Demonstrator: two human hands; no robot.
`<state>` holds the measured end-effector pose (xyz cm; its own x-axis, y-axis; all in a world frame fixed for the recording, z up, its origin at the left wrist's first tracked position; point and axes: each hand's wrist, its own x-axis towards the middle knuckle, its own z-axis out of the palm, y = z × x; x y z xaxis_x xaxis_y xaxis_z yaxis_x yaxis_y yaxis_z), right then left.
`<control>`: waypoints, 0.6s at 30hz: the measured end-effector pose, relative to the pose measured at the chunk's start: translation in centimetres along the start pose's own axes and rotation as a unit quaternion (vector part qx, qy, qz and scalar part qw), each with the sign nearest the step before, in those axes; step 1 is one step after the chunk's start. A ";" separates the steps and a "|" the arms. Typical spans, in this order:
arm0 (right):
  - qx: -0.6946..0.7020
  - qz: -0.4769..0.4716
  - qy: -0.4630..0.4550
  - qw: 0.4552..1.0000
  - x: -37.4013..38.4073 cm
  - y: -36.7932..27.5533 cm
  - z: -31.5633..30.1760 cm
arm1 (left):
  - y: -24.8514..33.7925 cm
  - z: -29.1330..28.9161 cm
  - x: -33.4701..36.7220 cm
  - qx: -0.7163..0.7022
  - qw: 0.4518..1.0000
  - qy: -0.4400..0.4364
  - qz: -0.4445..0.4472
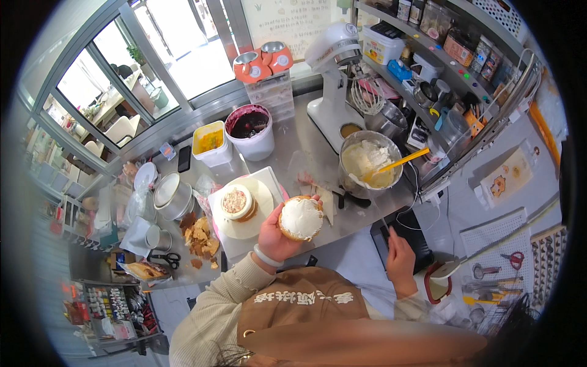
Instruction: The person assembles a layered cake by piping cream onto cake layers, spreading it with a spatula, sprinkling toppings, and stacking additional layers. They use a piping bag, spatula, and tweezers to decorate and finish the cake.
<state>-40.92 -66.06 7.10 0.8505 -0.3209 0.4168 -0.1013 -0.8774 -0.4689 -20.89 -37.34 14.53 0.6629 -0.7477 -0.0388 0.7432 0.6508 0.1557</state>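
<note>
My left hand (278, 240) grips a round cake layer (301, 218) from below, lifted in front of me. White cream covers its top, and the golden-brown sponge edge shows around it. To its left, a small round cake (236, 203) with white cream around its rim and a crumbly filling stands on a pale round turntable (265, 202). Out to the right, my right hand (400, 260) is closed on the handle of a slim spatula; only a thin bit of the tool shows. A steel mixing bowl (373, 160) of cream with a yellow-handled scraper (400, 164) stands beyond it.
A white stand mixer (333, 92) rises behind the bowl. Tubs of dark red filling (249, 129) and yellow filling (210, 142) stand at the back. Brown cake scraps (200, 238), cake tins (174, 194) and scissors (168, 260) lie left. Loaded shelves (428, 55) are at right.
</note>
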 end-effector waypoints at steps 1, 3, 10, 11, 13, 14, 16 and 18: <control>0.140 0.083 -0.012 0.987 1.4 0.1 1.2 | -0.1 0.0 0.0 0.008 1.000 0.013 0.000; 0.435 0.228 -0.048 0.870 4.1 0.6 5.3 | -0.7 0.0 -0.1 -0.027 0.999 0.005 -0.019; 0.415 0.453 -0.098 0.783 -1.5 2.7 9.1 | 0.0 -0.4 -2.0 -0.006 0.998 0.055 0.003; 0.403 0.480 -0.112 0.771 -3.2 2.4 7.6 | 0.1 -0.4 -2.5 -0.003 0.999 0.046 -0.009; 0.401 0.450 -0.076 0.794 -4.9 1.4 4.6 | 0.5 -0.5 -3.0 0.040 0.997 0.062 -0.019; 0.385 0.455 -0.062 0.801 -4.5 0.9 3.6 | 0.6 -0.5 -3.2 0.029 0.999 0.038 -0.022; 0.294 0.266 -0.029 0.918 -0.9 1.3 2.0 | 0.7 -0.2 -4.1 0.032 0.998 0.049 -0.024; 0.064 0.036 0.055 0.996 4.5 2.1 1.9 | 0.9 0.1 -4.9 0.026 0.999 0.040 -0.013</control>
<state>-36.36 -68.68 6.51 0.7804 -0.4256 0.4581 -0.0874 -0.7996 -0.5941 -23.47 -33.09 15.00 0.6504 -0.7496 -0.1228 0.7557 0.6221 0.2049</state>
